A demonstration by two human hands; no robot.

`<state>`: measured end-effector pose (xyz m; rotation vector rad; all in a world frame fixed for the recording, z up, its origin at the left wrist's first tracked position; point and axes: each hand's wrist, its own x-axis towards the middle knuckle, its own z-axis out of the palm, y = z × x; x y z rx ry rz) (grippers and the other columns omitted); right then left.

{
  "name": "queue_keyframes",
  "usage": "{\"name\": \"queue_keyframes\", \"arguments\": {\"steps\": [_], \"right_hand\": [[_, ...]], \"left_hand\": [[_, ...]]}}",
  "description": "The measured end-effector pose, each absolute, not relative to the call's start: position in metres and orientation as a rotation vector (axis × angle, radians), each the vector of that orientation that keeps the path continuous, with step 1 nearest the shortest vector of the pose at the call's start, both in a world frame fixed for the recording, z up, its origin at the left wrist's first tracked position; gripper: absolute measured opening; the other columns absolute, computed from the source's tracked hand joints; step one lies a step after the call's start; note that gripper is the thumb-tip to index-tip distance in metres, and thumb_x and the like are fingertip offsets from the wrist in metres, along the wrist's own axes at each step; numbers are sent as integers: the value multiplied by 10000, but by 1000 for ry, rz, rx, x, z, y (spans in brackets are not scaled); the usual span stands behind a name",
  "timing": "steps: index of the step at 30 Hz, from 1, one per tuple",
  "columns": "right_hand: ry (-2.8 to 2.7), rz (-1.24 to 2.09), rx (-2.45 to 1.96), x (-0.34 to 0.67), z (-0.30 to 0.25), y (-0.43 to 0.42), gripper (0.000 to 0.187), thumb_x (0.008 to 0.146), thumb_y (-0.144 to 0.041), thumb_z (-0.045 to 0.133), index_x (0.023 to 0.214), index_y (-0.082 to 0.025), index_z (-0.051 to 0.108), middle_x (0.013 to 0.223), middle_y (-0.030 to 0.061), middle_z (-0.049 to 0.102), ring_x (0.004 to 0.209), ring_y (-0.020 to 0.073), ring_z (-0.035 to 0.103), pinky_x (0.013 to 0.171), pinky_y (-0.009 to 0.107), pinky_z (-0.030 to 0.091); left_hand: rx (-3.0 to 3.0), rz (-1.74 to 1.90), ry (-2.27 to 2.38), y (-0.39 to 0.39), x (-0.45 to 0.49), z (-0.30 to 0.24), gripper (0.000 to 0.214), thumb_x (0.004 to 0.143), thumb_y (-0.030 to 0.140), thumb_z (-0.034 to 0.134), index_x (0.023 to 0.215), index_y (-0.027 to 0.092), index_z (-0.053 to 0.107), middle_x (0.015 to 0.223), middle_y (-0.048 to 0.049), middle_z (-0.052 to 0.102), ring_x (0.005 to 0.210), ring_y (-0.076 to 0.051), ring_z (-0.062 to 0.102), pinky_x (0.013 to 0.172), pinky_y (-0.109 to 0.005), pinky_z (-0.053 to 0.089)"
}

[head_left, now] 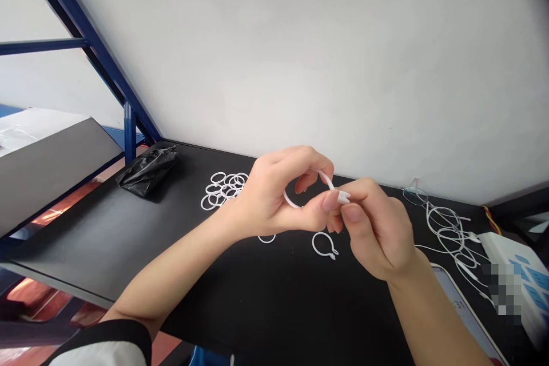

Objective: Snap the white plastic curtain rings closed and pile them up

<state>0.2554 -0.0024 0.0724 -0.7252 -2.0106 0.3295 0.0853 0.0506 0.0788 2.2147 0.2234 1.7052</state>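
Observation:
Both hands meet above the black table, holding one white plastic ring (326, 179). My left hand (286, 191) curls round it, thumb pressed near its tabbed ends and fingers over the far side. My right hand (377, 220) pinches close to the tabs at the ring's right side; the fingertips partly hide the joint, so I cannot tell whether it is fastened. On the table below lies an unfastened ring (322, 245) with its two tabbed ends apart. Part of another ring (266, 239) shows under my left wrist. Behind my left forearm is a pile of white rings (223, 189).
A crumpled black plastic bag (148, 171) lies at the table's (189, 160) back left. At right are tangled white cables (450, 234), a white power strip (510, 274) and a phone (458, 303) beside my right forearm. A blue metal frame (98, 51) rises at left.

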Motion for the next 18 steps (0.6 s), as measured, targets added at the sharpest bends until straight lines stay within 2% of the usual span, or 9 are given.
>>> {"name": "queue_keyframes", "arguments": {"steps": [18], "right_hand": [[-2109,222,-696,255,76,-1,224,1033,-237,407,822,-227,480,570,-51,513,456,85,480,418,241,334]], "left_hand": [[2160,1474,237,48,77,82,127,858,225,588,752,160,564,558,65,456,482,-35,366,464,-153,343]]}}
